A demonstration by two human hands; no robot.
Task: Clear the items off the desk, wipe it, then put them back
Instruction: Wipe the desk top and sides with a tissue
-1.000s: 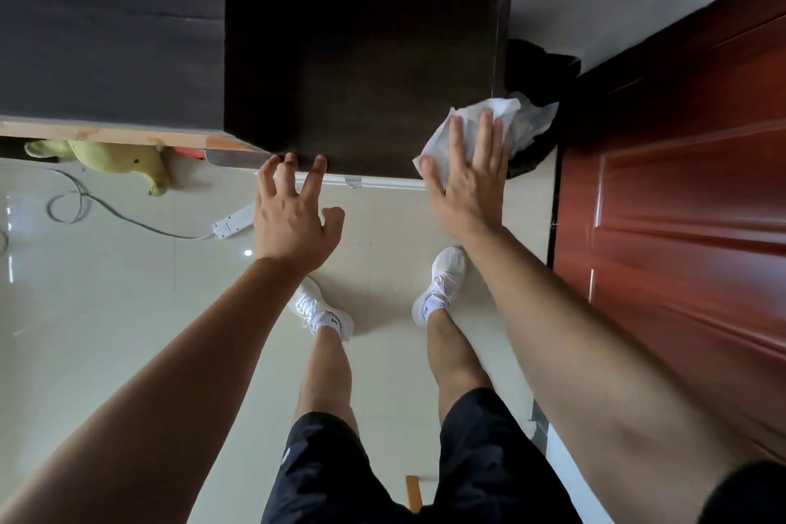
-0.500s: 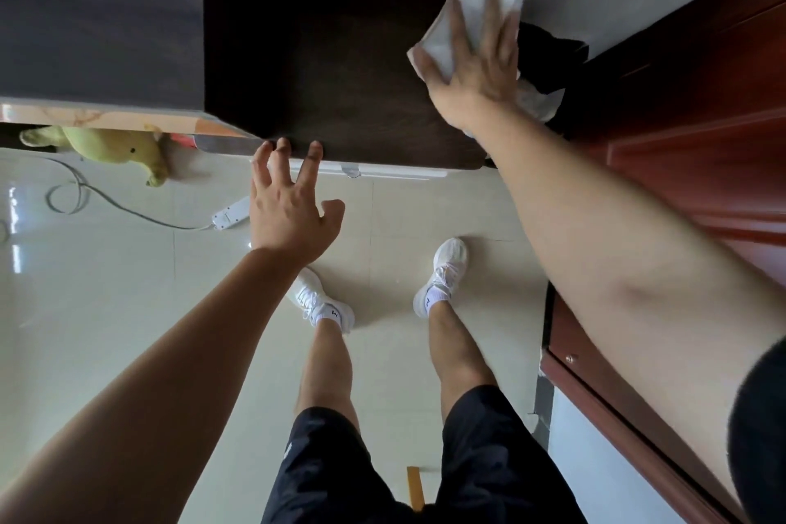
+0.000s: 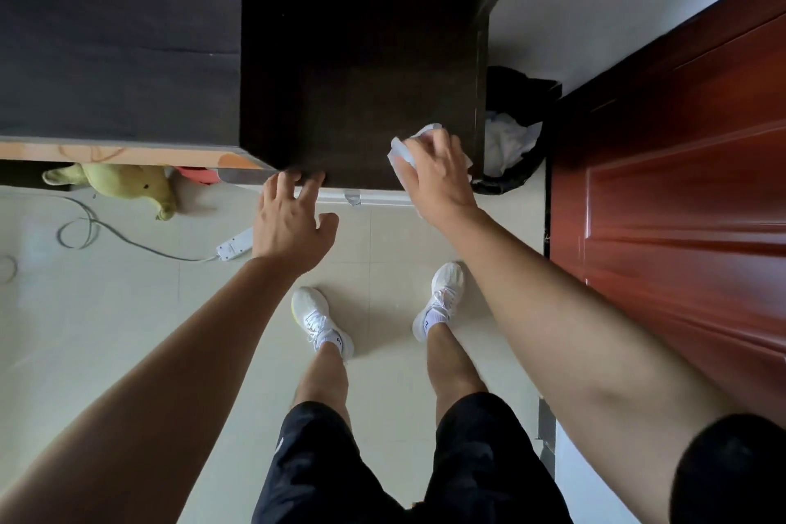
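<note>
One stroke across the dark desk has just ended. The right hand has come back from the far right corner to the near edge, beside the bin. It lies palm-down, fingers nearly straight, pressing the white tissue onto the wood. The left hand has stayed put, loosely spread, with its fingertips on the front edge and nothing in it. I judge the clearing done and the wiping well along, with the items still to go back. I can read no writing; a dark mark on the sock may be a logo.
</note>
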